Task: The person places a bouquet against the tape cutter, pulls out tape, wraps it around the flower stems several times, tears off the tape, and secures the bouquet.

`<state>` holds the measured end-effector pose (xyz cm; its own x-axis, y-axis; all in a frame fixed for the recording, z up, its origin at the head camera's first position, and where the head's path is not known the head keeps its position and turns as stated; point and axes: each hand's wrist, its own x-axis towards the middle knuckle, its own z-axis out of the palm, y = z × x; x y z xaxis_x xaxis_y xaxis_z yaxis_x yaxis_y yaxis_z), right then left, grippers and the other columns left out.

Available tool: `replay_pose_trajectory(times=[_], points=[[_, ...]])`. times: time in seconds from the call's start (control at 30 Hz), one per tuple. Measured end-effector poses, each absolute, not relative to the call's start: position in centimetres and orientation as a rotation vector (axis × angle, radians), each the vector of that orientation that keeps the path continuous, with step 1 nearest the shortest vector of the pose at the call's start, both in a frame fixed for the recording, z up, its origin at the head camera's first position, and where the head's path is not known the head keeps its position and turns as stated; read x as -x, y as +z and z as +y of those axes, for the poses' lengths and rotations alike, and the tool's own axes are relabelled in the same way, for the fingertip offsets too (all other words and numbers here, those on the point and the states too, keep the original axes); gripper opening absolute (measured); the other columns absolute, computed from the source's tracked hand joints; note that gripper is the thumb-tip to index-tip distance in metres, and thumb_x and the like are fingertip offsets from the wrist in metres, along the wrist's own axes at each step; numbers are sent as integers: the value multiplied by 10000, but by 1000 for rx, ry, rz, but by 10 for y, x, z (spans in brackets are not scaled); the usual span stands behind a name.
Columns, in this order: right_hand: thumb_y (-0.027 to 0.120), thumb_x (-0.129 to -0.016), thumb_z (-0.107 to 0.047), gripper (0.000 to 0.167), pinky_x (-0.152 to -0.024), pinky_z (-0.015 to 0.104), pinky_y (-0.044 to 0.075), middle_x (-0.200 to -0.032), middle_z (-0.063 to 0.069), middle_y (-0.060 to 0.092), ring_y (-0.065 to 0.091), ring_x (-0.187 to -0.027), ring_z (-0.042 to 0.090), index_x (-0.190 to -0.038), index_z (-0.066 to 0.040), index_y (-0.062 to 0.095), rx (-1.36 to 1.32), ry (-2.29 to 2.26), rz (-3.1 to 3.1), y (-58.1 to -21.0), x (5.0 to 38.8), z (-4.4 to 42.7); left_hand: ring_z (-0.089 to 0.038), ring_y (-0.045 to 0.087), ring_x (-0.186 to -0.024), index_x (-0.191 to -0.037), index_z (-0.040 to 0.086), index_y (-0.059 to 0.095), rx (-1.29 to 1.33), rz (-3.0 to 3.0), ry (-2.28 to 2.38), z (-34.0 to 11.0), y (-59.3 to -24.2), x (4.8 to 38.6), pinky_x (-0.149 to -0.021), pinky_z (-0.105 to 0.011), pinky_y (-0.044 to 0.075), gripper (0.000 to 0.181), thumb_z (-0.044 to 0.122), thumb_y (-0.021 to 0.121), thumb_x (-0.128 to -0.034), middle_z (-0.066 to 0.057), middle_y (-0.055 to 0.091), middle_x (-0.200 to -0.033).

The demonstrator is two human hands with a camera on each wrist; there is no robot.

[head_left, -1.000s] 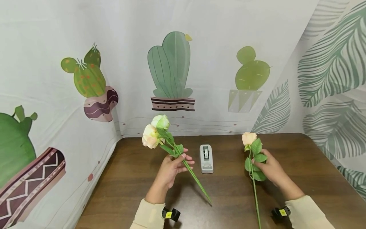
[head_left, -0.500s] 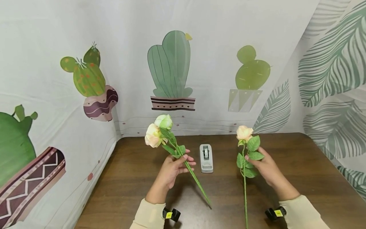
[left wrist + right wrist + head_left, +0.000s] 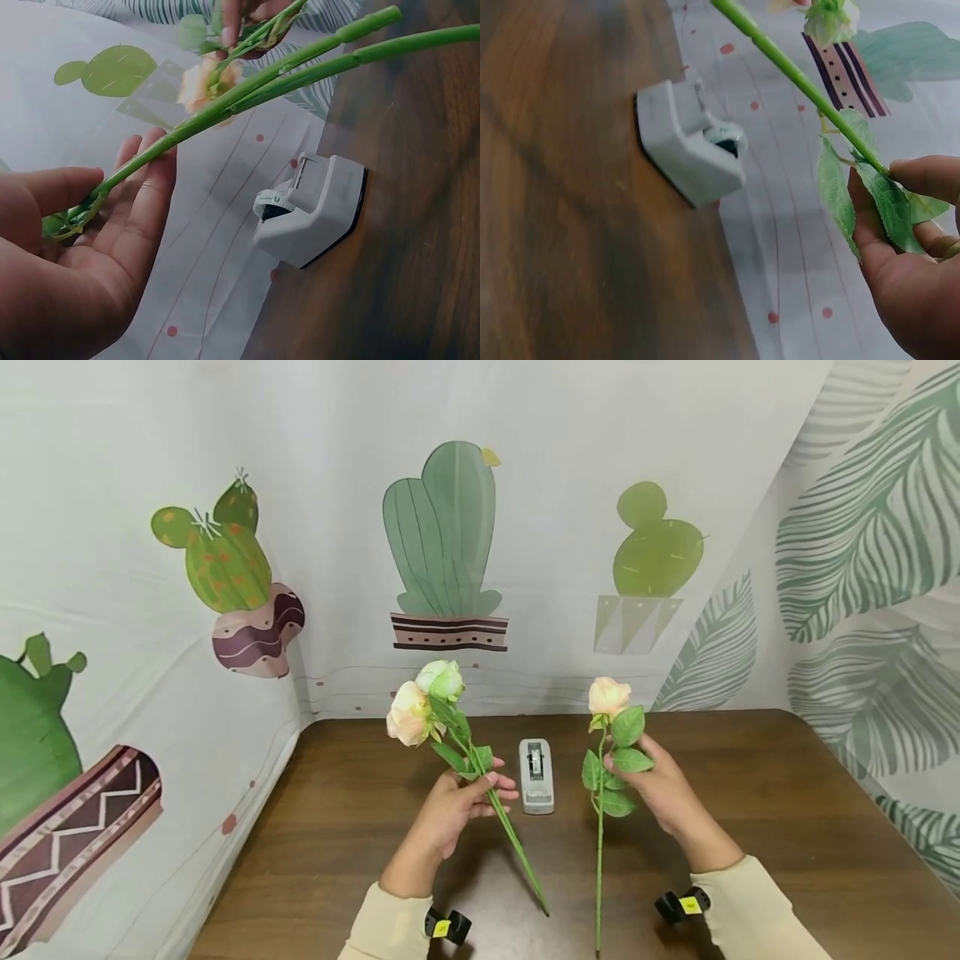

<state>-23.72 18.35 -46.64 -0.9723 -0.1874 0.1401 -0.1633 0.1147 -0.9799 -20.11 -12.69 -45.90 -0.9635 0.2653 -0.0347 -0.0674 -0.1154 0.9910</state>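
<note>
My left hand (image 3: 457,806) pinches two artificial rose stems (image 3: 217,111) between thumb and fingers. At their upper end are a peach rose (image 3: 408,714) and a pale green-white rose (image 3: 441,680), tilted to the left. Over the right half of the table my right hand (image 3: 663,781) pinches a single peach rose (image 3: 609,697) by its leafy stem, which hangs almost straight down. Its green leaves (image 3: 889,202) lie against the fingers in the right wrist view. Between the two hands, a white tape dispenser (image 3: 536,777) stands on the table, touched by neither.
The brown wooden table (image 3: 337,827) has a rounded back edge against a white cloth backdrop (image 3: 555,527) printed with cacti and leaves. A black wrist camera (image 3: 447,927) sits at the left cuff, another camera (image 3: 681,906) at the right.
My right hand has moved left with its single rose, closer to the tape dispenser. The left hand's two roses have shifted slightly right and stand a little steeper.
</note>
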Motion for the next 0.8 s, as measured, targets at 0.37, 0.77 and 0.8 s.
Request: replay_pose_trajectory(times=[0.37,0.77,0.8], points=[[648,-950,-6,455,-860,237,568,-1037,-53,656,651,-995,62,-1358,79,465,424,-2160,2172,-456,238,157,-365,710,-1107,-1329,-57,522,-258,1921,2132,-122,-457,198,-949,-497,573,327,99,522,-1042,-281,697,-1189],[662,-948,-35,491,-883,247,563,-1061,-33,666,661,-1020,69,-1376,81,451,435,-2190,2121,-448,229,140,-363,712,-1100,-1365,-107,496,-346,1861,2051,-109,-457,191,-918,-458,592,384,86,530,-1034,-331,669,-1204],[662,-948,-36,494,-885,248,563,-1066,-26,664,661,-1022,72,-1378,83,449,442,-2191,2120,-447,229,139,-368,710,-1104,-1368,-110,493,-348,1854,2043,-108,-457,191,-914,-451,594,387,82,526,-1034,-332,668,-1206]])
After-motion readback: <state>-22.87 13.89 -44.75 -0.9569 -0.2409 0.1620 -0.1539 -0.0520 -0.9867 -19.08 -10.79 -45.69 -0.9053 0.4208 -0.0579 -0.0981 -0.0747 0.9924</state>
